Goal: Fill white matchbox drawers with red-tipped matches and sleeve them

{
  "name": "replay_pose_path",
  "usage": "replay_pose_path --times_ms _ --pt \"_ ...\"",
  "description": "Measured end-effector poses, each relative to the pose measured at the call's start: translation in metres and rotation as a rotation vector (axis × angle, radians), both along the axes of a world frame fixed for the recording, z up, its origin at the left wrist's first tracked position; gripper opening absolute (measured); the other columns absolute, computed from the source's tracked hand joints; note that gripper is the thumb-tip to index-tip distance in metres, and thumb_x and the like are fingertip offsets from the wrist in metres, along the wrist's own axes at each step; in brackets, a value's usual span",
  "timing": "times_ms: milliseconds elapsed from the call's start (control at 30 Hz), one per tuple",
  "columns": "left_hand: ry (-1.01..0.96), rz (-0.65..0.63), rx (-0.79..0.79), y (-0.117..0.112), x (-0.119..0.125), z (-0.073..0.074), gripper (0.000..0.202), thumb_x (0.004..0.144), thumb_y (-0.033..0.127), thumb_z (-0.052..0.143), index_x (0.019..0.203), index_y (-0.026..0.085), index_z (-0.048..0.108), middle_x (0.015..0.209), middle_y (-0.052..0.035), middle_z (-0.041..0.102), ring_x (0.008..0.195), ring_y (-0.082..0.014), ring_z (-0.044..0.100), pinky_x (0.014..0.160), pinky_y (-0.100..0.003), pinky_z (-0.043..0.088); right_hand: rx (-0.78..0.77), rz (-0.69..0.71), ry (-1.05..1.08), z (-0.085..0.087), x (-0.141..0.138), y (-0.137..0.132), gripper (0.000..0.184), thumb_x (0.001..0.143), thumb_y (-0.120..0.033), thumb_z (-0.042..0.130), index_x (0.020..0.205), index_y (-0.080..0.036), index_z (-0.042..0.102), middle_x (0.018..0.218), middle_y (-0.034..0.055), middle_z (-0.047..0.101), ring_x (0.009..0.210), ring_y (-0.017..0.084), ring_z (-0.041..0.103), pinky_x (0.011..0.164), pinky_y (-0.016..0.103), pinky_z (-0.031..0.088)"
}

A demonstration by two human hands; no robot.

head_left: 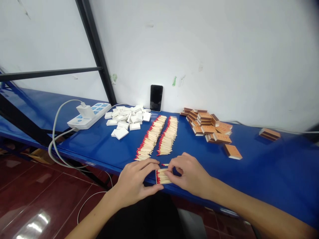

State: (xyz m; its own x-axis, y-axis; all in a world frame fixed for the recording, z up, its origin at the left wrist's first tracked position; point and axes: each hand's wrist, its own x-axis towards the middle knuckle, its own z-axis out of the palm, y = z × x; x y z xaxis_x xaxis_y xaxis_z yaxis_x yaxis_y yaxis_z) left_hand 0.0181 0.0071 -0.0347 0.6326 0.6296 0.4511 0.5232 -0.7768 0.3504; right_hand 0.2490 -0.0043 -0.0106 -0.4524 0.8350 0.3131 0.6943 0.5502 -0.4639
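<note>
At the near edge of the blue table (274, 166), my left hand (136, 181) grips a small white tray (163, 176) filled with red-tipped matches, thumb under and fingers over its left side. My right hand (190, 172) pinches the tray's right end, fingers curled. A single loose match (164, 164) lies just beyond the tray. Two long rows of matches (159, 136) stretch away from my hands toward the wall.
A heap of white inner trays (128, 120) lies at the back left, next to a white power strip (88, 116) with cables. Orange matchbox sleeves (209, 126) are piled at the back right, with strays (269, 134) further right. A black phone (156, 98) leans on the wall.
</note>
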Motion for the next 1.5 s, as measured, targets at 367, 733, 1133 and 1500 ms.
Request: replay_pose_path --times_ms 367,733,1133,1500 --pt "0.011 -0.001 0.031 0.001 0.0 -0.001 0.036 0.088 0.05 0.069 0.113 0.024 0.064 0.12 -0.0062 0.072 0.103 -0.0236 0.072 0.086 -0.032 0.057 0.098 0.071 -0.179 0.009 0.021 0.014 0.015 0.09 -0.021 0.057 0.097 -0.018 0.07 0.071 0.0004 0.065 0.066 0.015 0.055 0.072 0.033 0.028" --pt "0.018 -0.005 0.018 0.0 -0.001 0.0 0.037 0.088 0.05 0.069 0.113 0.024 0.065 0.121 -0.0056 0.071 0.103 -0.0235 0.072 0.085 -0.032 0.057 0.007 0.055 -0.245 0.0 0.023 0.02 0.011 0.093 -0.02 0.058 0.085 -0.02 0.065 0.061 -0.005 0.059 0.055 0.012 0.052 0.072 0.03 0.032" --pt "0.025 -0.005 0.018 0.0 -0.001 0.0 0.037 0.088 0.05 0.07 0.115 0.025 0.063 0.123 -0.0052 0.071 0.103 -0.0243 0.072 0.084 -0.032 0.056 0.102 0.087 -0.371 -0.005 0.03 0.021 0.009 0.101 -0.022 0.049 0.096 -0.019 0.057 0.064 -0.0037 0.061 0.058 0.016 0.057 0.071 0.031 0.034" --pt "0.02 0.007 0.04 0.0 -0.001 -0.001 0.04 0.087 0.052 0.071 0.115 0.024 0.063 0.122 -0.0035 0.071 0.103 -0.0236 0.072 0.082 -0.032 0.057 0.055 0.083 -0.314 0.003 0.029 0.018 0.004 0.099 -0.021 0.054 0.1 -0.022 0.057 0.095 0.0009 0.064 0.084 0.019 0.06 0.077 0.032 0.035"
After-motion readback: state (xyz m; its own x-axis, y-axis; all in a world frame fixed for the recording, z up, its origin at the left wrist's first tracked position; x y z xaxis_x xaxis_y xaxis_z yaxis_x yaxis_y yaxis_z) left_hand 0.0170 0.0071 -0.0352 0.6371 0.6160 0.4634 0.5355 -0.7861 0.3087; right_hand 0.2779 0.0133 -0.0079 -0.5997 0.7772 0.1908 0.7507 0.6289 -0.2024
